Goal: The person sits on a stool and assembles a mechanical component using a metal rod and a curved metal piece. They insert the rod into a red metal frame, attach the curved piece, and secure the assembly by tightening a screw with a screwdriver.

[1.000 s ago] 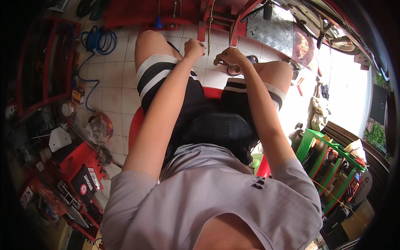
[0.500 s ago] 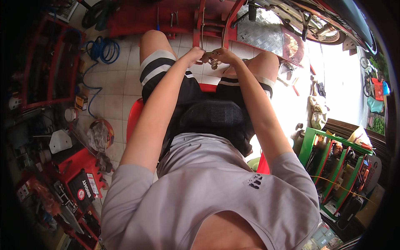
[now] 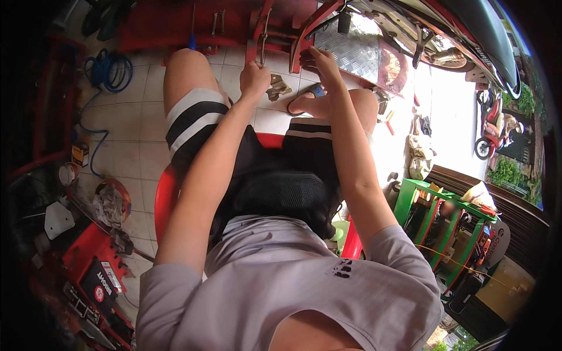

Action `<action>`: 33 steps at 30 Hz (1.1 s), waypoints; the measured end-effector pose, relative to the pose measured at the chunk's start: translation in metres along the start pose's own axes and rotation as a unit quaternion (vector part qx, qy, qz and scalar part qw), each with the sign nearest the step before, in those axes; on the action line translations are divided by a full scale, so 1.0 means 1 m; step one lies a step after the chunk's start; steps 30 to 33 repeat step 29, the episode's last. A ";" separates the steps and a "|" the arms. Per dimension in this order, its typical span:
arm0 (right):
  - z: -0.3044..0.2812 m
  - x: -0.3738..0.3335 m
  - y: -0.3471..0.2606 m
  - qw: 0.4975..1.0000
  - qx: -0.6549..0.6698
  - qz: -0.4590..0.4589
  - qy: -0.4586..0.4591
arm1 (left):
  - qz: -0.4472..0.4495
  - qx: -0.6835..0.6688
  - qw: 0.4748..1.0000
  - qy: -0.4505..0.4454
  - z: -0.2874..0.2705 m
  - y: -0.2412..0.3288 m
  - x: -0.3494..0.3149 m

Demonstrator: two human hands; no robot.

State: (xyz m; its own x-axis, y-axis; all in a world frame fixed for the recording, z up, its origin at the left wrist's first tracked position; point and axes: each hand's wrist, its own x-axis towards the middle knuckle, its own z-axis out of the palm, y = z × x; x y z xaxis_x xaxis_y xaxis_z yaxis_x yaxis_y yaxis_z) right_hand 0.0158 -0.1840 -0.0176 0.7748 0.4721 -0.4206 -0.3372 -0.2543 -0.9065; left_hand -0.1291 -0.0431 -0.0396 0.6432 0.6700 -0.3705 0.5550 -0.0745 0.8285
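My left hand (image 3: 255,79) is closed on a tan, brass-coloured metal bracket (image 3: 278,88) with an uneven shape. The bracket sticks out to the right of my fist, above the tiled floor between my knees. My right hand (image 3: 319,60) is apart from it, farther right and a little higher, beside a red metal frame (image 3: 302,41). Its fingers point left and look loosely spread, with nothing seen in them.
Two wrenches (image 3: 218,23) and a blue-handled screwdriver (image 3: 192,41) lie on the red surface ahead. A blue coiled hose (image 3: 109,71) is on the floor at left. A motorcycle (image 3: 445,52) stands at the far right, with a green rack (image 3: 410,202) nearer.
My right hand has let go of the metal bracket and moved up and to the right of it. My left hand keeps the bracket. The whole view has shifted a little.
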 end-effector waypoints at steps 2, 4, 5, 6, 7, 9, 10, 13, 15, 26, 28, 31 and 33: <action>-0.010 0.036 0.005 0.990 -0.124 0.048 0.039 | 0.058 0.058 0.996 0.040 -0.004 0.013 -0.010; -0.005 0.069 0.028 0.985 -0.146 0.091 0.035 | 0.070 0.082 0.993 0.055 -0.005 0.018 -0.016; -0.008 0.085 0.045 0.980 -0.157 0.113 0.038 | 0.073 0.080 0.993 0.054 -0.006 0.023 -0.022; -0.022 0.103 0.066 0.971 -0.201 0.113 0.063 | 0.082 0.073 0.993 0.048 -0.001 0.030 -0.026; -0.048 0.120 0.086 0.957 -0.248 0.111 0.099 | 0.098 0.055 0.993 0.036 0.009 0.038 -0.029; 0.003 0.126 0.105 0.942 -0.299 0.110 0.103 | 0.069 0.044 0.995 0.064 -0.002 0.019 -0.022; -0.003 0.133 0.116 0.953 -0.259 0.123 0.095 | 0.064 0.024 0.996 0.062 0.001 0.017 -0.021; -0.018 0.133 0.138 0.969 -0.187 0.131 0.096 | -0.009 -0.062 0.997 0.047 0.016 0.005 -0.013; -0.011 0.126 0.133 0.964 -0.173 0.199 0.024 | -0.082 -0.115 0.988 0.061 0.022 -0.011 -0.008; -0.012 0.106 0.120 0.988 0.028 0.142 -0.052 | -0.213 -0.226 0.950 0.040 0.044 -0.042 -0.004; -0.014 0.107 0.125 0.989 -0.030 0.148 -0.012 | -0.210 -0.227 0.950 0.036 0.043 -0.044 -0.004; -0.016 0.107 0.127 0.986 -0.058 0.156 -0.018 | -0.212 -0.230 0.949 0.039 0.042 -0.043 -0.004; -0.016 0.107 0.127 0.986 -0.058 0.156 -0.018 | -0.212 -0.230 0.949 0.039 0.042 -0.043 -0.004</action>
